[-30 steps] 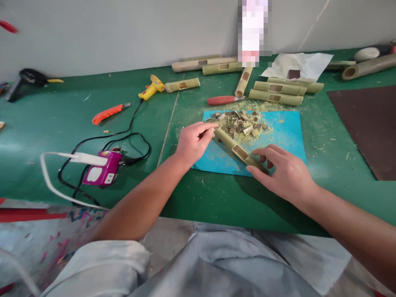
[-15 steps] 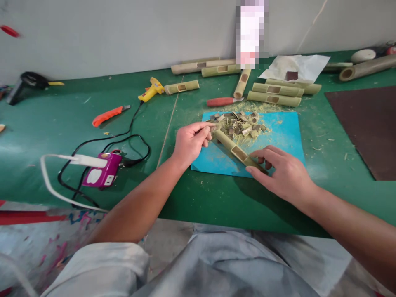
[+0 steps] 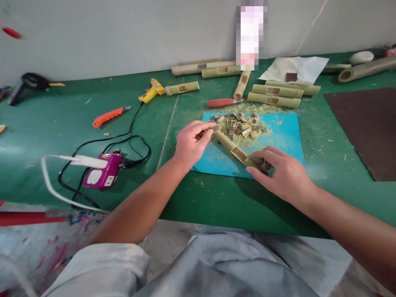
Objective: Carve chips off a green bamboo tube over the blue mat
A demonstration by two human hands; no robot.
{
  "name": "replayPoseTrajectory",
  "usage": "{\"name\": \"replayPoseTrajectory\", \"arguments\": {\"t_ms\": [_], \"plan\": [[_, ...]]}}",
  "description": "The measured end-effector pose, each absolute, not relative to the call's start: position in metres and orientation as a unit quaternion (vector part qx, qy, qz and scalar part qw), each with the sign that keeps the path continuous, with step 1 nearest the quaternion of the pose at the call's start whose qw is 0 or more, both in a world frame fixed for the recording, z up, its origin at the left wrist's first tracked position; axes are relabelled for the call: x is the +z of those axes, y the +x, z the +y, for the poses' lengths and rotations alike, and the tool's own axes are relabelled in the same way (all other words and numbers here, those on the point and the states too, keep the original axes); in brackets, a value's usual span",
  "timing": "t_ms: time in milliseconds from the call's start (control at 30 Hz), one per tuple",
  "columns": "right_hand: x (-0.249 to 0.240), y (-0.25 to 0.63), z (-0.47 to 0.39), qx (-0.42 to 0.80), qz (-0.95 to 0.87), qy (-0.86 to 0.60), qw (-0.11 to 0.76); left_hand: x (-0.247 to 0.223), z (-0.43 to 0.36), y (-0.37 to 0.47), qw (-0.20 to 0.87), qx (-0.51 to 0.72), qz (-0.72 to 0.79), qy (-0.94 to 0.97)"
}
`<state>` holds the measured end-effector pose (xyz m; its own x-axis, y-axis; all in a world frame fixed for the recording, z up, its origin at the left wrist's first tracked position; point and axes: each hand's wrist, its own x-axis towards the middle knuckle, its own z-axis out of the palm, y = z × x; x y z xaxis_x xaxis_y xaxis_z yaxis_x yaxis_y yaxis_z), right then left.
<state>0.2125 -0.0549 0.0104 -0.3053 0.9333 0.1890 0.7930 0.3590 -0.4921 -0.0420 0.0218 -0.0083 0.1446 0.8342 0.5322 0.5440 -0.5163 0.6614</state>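
A pale green bamboo tube (image 3: 227, 143) with a rectangular slot cut in its side slants across a blue sheet (image 3: 284, 136). My right hand (image 3: 280, 171) grips its near right end, thumb on one side and fingers on the other. At the tube's far left end is my left hand (image 3: 193, 142), thumb and forefinger closed around a small dark brown piece (image 3: 215, 128); its exact kind is unclear, and the other fingers are partly hidden. Just beyond the tube lies a heap of bamboo chips and shavings (image 3: 244, 126).
Several slotted bamboo tubes (image 3: 274, 99) and a red-handled knife (image 3: 220, 102) lie behind the sheet. To the left are an orange utility knife (image 3: 108, 117), a yellow glue gun (image 3: 151, 91) and a purple power strip (image 3: 103, 171) with cables. A dark brown sheet (image 3: 365, 128) lies right.
The fingers of my left hand have shifted slightly at the tube's far end, and the brown piece between them shows more. My right hand and the tube stay in place.
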Motion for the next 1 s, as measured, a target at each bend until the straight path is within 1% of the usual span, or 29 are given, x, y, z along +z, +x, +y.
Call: {"name": "replayPoseTrajectory", "arguments": {"t_ms": [500,1000], "plan": [[0.0103,0.2112,-0.0554,0.163,-0.79,-0.555,0.201,-0.0098,0.0252,-0.0427,0.145,0.461,0.511,0.711],[0.0083,0.2114,-0.0543,0.165,-0.793,-0.555,0.19,-0.0128,0.0242,-0.0414,0.151,0.444,0.509,0.722]]}}
